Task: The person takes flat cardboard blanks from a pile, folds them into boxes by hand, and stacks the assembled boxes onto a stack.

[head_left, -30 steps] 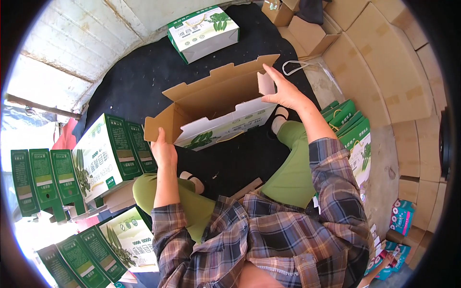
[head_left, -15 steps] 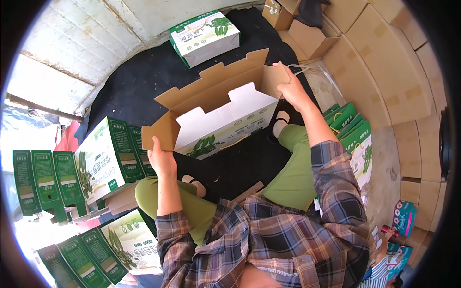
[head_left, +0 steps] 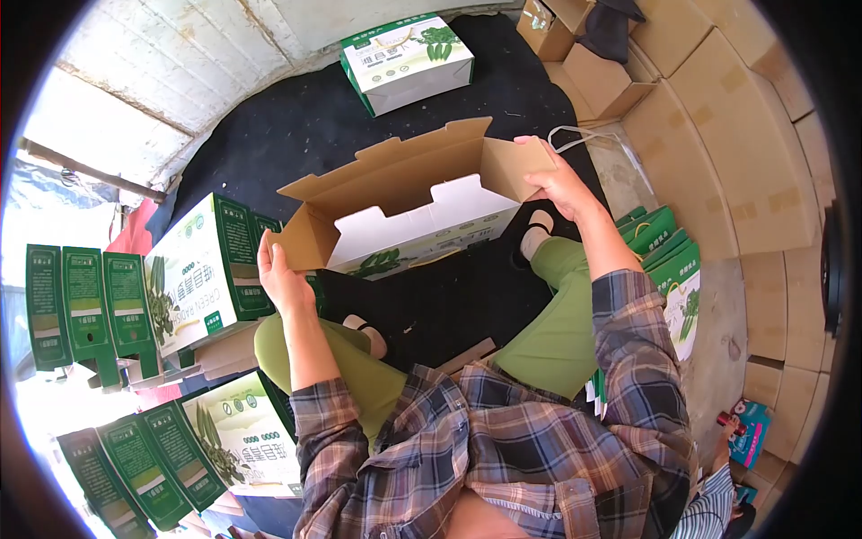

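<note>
My left hand (head_left: 286, 283) and right hand (head_left: 564, 189) grip the brown end flaps (head_left: 514, 167) of a white-and-green cardboard box (head_left: 422, 220). Its walls are up; its top is open.

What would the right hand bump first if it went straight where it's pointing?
The brown end flap of the open carton, which the right hand holds; beyond, perhaps the closed box, but depth is unclear.

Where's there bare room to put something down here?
The black cloth is mostly bare left of the closed box, beyond the open box, and again between the open box and the green-trousered legs. Concrete floor shows between the green packages and brown cartons. The left is crowded with green-and-white boxes.
</note>
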A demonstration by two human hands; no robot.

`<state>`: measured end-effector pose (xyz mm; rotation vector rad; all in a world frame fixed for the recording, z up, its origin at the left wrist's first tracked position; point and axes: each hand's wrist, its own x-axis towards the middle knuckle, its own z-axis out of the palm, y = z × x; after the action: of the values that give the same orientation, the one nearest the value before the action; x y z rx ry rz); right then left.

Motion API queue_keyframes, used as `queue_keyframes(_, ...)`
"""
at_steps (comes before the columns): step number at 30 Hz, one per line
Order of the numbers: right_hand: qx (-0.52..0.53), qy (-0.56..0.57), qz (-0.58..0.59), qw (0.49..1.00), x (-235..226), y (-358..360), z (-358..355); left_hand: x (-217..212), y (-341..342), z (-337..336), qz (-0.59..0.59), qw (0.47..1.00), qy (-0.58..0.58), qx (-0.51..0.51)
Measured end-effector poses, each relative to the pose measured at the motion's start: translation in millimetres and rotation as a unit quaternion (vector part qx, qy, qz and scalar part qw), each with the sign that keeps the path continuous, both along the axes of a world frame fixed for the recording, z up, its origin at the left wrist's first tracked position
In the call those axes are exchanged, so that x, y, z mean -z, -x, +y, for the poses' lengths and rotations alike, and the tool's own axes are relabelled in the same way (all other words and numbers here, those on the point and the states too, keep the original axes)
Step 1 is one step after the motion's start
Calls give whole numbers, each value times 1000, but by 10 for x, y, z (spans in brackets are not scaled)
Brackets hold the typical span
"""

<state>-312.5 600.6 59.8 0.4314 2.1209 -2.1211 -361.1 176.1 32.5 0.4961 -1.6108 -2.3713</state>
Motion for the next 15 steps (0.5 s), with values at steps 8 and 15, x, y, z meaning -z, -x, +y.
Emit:
queue_keyframes(8,-60,6,-53,997,-211,-163,100,-250,74,13,-2,625,781,4)
queue_keyframes(15,-95,-23,-61,993,-270,-228,117,-490,127,493,145,591,786,107)
